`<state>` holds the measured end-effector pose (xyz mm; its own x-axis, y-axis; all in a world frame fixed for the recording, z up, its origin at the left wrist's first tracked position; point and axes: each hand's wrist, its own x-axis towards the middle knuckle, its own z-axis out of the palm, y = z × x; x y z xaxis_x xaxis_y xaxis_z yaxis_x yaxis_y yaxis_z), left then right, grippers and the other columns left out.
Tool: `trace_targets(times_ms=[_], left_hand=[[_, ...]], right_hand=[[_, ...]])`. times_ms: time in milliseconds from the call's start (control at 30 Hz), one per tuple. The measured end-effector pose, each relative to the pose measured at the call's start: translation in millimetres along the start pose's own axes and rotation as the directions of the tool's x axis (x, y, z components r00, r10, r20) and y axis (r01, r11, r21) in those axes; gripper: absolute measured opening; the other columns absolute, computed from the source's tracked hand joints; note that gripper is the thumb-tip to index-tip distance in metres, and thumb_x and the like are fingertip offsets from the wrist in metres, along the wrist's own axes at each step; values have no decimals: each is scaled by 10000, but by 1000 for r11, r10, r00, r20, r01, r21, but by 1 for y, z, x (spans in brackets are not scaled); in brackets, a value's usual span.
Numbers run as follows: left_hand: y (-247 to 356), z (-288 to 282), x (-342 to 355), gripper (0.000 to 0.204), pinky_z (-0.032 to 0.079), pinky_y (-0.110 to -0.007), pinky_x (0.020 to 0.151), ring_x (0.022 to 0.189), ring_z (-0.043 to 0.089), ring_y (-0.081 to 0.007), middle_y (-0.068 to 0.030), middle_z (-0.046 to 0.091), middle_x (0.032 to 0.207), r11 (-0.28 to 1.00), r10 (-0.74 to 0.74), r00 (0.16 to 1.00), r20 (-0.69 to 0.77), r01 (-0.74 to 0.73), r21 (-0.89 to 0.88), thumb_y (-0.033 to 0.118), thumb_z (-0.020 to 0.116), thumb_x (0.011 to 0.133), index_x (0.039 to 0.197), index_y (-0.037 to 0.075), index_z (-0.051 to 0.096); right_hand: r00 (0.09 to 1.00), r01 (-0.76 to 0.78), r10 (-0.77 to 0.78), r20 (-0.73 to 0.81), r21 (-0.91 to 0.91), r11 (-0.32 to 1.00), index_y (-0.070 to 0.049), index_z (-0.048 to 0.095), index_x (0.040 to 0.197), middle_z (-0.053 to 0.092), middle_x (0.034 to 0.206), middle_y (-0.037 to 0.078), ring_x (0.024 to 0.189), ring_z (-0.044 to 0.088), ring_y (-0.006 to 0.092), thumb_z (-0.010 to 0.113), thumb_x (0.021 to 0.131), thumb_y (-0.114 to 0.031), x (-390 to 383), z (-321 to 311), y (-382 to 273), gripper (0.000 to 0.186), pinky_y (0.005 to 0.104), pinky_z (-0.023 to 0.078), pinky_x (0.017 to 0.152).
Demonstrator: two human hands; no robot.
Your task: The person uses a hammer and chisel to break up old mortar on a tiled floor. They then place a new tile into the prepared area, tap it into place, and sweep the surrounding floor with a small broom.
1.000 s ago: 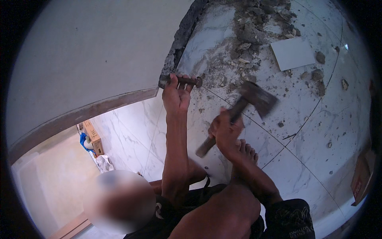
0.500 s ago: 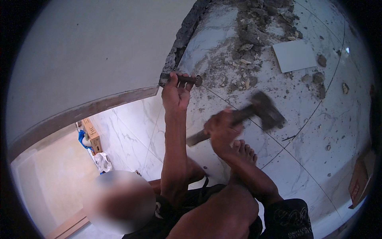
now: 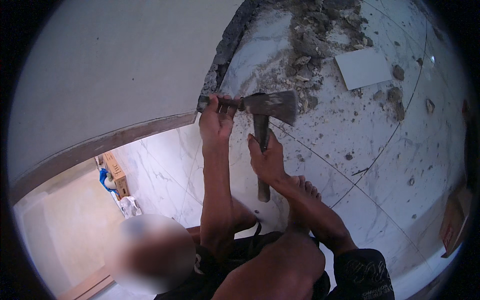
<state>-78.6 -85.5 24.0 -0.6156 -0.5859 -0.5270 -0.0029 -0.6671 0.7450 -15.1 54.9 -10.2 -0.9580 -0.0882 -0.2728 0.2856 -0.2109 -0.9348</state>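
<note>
My left hand (image 3: 218,117) is closed around a dark metal chisel (image 3: 228,102), held level against the rough broken foot of the wall (image 3: 211,80), at the corner by the opening. In my right hand (image 3: 268,159) is the handle of a hammer (image 3: 271,105) with a worn, axe-like head. The narrow end of that head meets the struck end of the chisel. The handle's butt sticks out below my right hand. The chisel's tip is partly lost against the dark broken edge.
Grey rubble (image 3: 315,42) is heaped along the wall, with crumbs over the marbled tile floor (image 3: 370,200). A loose white tile (image 3: 363,68) lies beside it. Beyond the doorway stand a cardboard box (image 3: 116,172) and a plastic bag (image 3: 130,206). Another carton (image 3: 455,220) is at far right.
The hammer has swung left and up, from the open floor onto the chisel's end. My left hand still holds the chisel at the wall; the view has shifted slightly.
</note>
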Motion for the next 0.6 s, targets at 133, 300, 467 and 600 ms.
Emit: trace_targets(times_ms=[133,300,467,600], left_hand=[[-10,-2,6,100,498,-531,948,851,567,-243,-101,537,884,998,-33,999,-17,32,-45,133,549,967,968,36,528],[-12,5,4,88,498,-544,942,846,566,-237,-93,534,884,999,-30,999,-29,29,-41,128,543,970,970,41,528],[-14,-4,0,95,495,-549,943,839,569,-232,-75,539,880,1000,-21,999,35,21,-8,137,558,962,972,45,537],[-28,-6,-15,123,500,-537,929,839,567,-228,-71,544,868,997,-68,997,41,67,24,162,589,949,982,52,544]], right_hand=[[951,-264,291,107,773,577,-72,467,804,451,523,18,395,454,146,556,964,-186,-15,-12,-5,216,342,382,370],[993,36,-15,114,-182,983,-59,516,946,485,585,10,485,503,126,598,927,-174,-5,-11,15,142,317,409,426],[886,-432,429,174,-25,902,3,445,1072,591,698,152,561,597,277,575,946,-272,-14,-25,-1,329,444,470,530],[821,-566,505,269,258,783,-26,445,1045,536,646,66,497,538,134,584,947,-274,-19,-35,-27,300,334,440,445]])
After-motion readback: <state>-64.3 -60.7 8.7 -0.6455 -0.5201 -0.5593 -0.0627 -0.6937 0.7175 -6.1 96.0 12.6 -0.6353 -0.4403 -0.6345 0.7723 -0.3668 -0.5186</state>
